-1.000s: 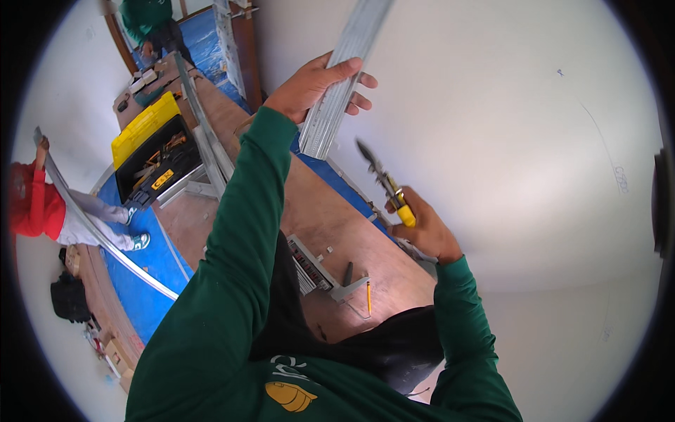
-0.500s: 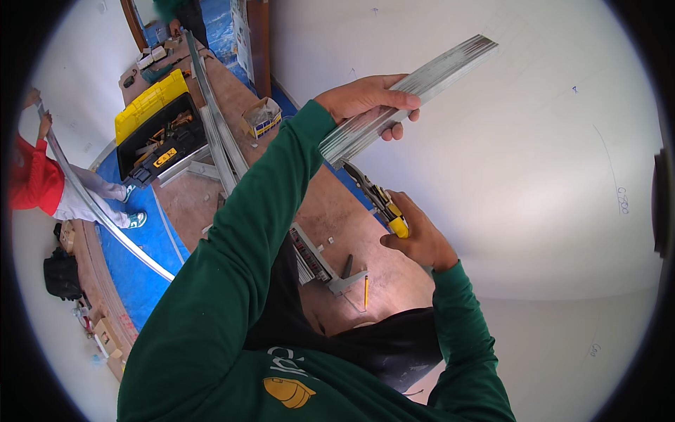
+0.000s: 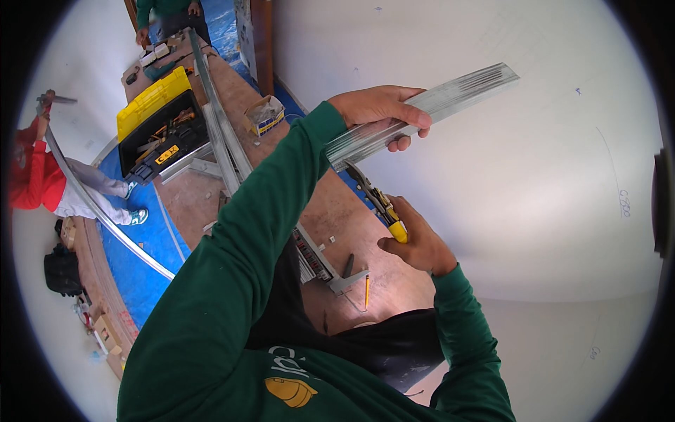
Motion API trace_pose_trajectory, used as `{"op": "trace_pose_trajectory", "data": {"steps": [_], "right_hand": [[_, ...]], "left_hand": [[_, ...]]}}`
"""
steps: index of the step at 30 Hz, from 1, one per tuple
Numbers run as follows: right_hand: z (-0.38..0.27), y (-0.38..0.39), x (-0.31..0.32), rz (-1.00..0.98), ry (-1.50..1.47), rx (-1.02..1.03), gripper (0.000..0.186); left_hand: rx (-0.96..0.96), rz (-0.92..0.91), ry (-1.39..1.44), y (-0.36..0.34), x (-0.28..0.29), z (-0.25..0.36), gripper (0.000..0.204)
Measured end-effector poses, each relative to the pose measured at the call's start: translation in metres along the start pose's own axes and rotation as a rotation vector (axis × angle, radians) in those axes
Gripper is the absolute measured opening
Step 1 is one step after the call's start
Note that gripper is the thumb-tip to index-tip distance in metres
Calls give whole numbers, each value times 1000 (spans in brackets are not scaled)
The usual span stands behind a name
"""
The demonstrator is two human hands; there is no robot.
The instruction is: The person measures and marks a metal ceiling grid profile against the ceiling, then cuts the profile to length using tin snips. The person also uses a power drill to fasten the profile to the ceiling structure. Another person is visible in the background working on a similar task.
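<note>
My left hand point(image 3: 380, 111) grips a short galvanised metal profile point(image 3: 470, 92), which slants from upper right down toward my chest side. My right hand point(image 3: 418, 239) is closed on tin snips with yellow-and-black handles point(image 3: 396, 229). The snips' jaws are at the lower edge of the profile's near end; whether they touch it or bite into it is too small to tell. Below them a pencil point(image 3: 367, 291) and a metal clamp-like piece point(image 3: 343, 284) lie on the brown board point(image 3: 401, 288).
An open yellow-lidded toolbox point(image 3: 151, 98), long metal channels point(image 3: 221, 137) and a small box point(image 3: 264, 112) lie on the board. A co-worker in red point(image 3: 42, 179) holds a long strip at left; another person point(image 3: 169, 17) stands at the back. A white wall point(image 3: 555, 155) fills the right.
The profile has tilted from steep to a flatter slant, my left hand moving right and down. The snips have come up to its near end. The red-sleeved co-worker's hands have shifted.
</note>
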State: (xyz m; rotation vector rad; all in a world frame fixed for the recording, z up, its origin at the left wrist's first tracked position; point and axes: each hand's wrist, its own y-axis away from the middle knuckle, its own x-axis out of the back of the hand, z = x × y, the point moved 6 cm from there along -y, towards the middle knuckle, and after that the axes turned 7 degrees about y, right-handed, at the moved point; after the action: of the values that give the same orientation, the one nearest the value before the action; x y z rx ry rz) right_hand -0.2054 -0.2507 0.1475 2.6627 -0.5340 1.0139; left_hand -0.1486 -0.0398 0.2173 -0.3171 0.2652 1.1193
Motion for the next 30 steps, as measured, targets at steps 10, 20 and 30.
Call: {"op": "trace_pose_trajectory", "data": {"steps": [10, 20, 30], "right_hand": [[24, 3, -28, 126, 179, -248, 44], [58, 6, -6, 90, -91, -324, 63], [36, -28, -10, 281, -361, -188, 58]], "left_hand": [[62, 67, -288, 3, 6, 0, 100], [-386, 682, -356, 20, 62, 54, 97], [-983, 961, 39, 36, 62, 66, 84]]}}
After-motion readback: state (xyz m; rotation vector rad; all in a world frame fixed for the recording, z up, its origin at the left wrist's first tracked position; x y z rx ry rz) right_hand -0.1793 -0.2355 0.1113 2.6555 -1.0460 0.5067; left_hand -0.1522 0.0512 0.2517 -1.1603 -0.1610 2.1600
